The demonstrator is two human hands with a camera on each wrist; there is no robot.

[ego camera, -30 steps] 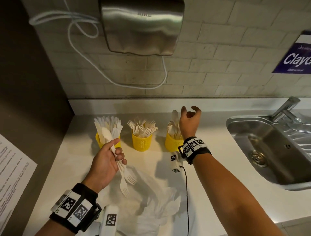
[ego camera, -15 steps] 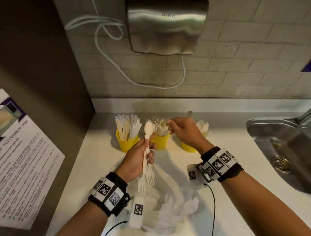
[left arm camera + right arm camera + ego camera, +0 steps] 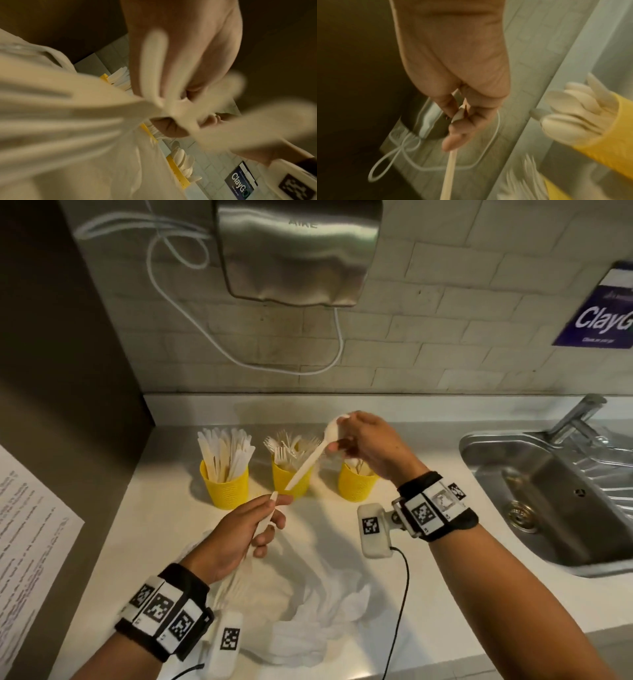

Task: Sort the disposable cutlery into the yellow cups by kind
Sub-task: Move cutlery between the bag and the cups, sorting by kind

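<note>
Three yellow cups stand in a row by the wall: the knife cup [image 3: 224, 486], the fork cup [image 3: 291, 482] and the spoon cup [image 3: 358, 486]. My right hand [image 3: 337, 436] pinches a white spoon [image 3: 315, 457] by its bowl, above and between the fork and spoon cups. The handle slants down-left in the air. The right wrist view shows the pinched spoon [image 3: 450, 159] and the spoon cup [image 3: 600, 146]. Lower and nearer, my left hand [image 3: 274, 515] grips white forks [image 3: 236, 573], tines pointing back at my wrist. These forks [image 3: 68, 115] are blurred in the left wrist view.
A crumpled clear plastic bag [image 3: 308, 611] lies on the white counter [image 3: 154, 525] under my left hand. A steel sink [image 3: 548, 491] with a tap [image 3: 575, 419] is at the right. A hand dryer [image 3: 298, 251] hangs on the brick wall above the cups.
My right hand has taken the spoon out of the left hand's bundle and lifted it up to the right. My left hand has dropped lower, keeping only the forks.
</note>
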